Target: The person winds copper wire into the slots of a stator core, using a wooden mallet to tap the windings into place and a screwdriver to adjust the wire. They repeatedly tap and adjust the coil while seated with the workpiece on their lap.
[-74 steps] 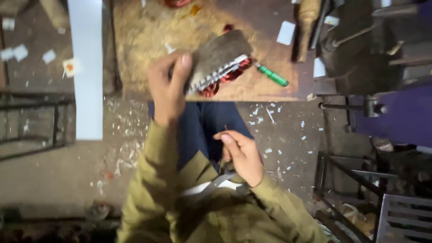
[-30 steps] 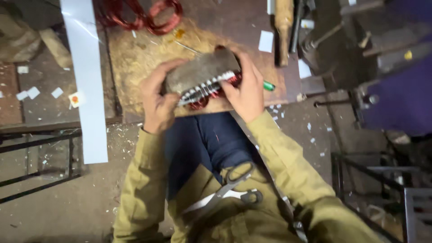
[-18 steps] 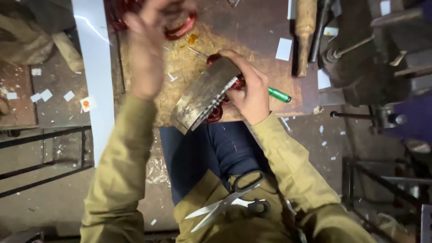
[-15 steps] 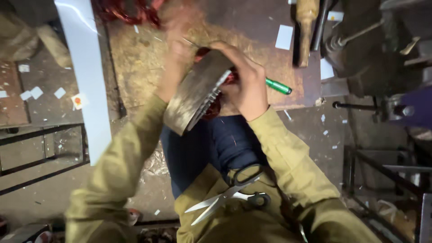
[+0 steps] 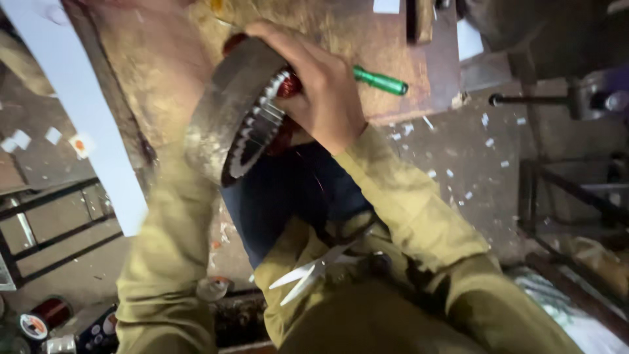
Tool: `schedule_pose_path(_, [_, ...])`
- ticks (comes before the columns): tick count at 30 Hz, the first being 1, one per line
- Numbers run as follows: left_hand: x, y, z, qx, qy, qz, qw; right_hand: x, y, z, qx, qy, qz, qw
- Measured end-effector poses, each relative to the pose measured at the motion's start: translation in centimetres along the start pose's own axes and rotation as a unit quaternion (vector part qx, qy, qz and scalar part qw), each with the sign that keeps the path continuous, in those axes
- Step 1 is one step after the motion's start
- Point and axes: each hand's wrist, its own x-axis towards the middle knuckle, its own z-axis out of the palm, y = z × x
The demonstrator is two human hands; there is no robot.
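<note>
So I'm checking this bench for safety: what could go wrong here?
The stator sits tilted at the bench edge under only the right hand; it might slip onto the legs. Open scissors lie on the lap, blades out, and could jab. The left hand is blurred.

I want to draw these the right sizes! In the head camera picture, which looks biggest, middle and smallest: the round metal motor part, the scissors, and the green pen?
1. Round metal motor part, biggest.
2. Scissors, though nearer the camera, so perhaps flattered.
3. Green pen, smallest, partly hidden behind the right hand.
</note>
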Motion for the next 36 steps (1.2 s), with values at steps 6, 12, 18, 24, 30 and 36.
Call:
schedule_pose_path(6, [-2.0,-5.7,-2.8,-0.075,0.137,-0.129,0.979,-0.6,0.9,0.9,-0.004,-0.014,-0.016,1.0])
schedule_pose_path(12, [-8.5,-4.9,-6.4,-0.203,-0.324,-0.224,0.897,-1.7,1.8,0.9,-0.007,0.011,0.0,1.0])
schedule_pose_path(18, [-5.7,-6.5,-5.8,-0.253,-0.436,-0.432,0.747,-0.9,0.6,0.3,-0.042,0.012,-0.04,0.998])
schedule_pose_path(24, [-3.9,-5.7,-4.9,-0.06,-0.501,-0.3,0.81,-0.8,-1.2,-0.4,-0.044,0.009,-0.03,0.999])
schedule_pose_path(30, [-5.2,-4.9,-5.8,0.053,-0.384,-0.091,0.917,-0.7,-1.1,-0.8,-0.02,0.002,-0.02,1.0])
schedule_pose_path(36, [-6.9,4.6,-6.5,-0.501,0.039,-0.306,0.809,0.6,-3.3,-1.3,-0.101,0.024,0.015,0.995])
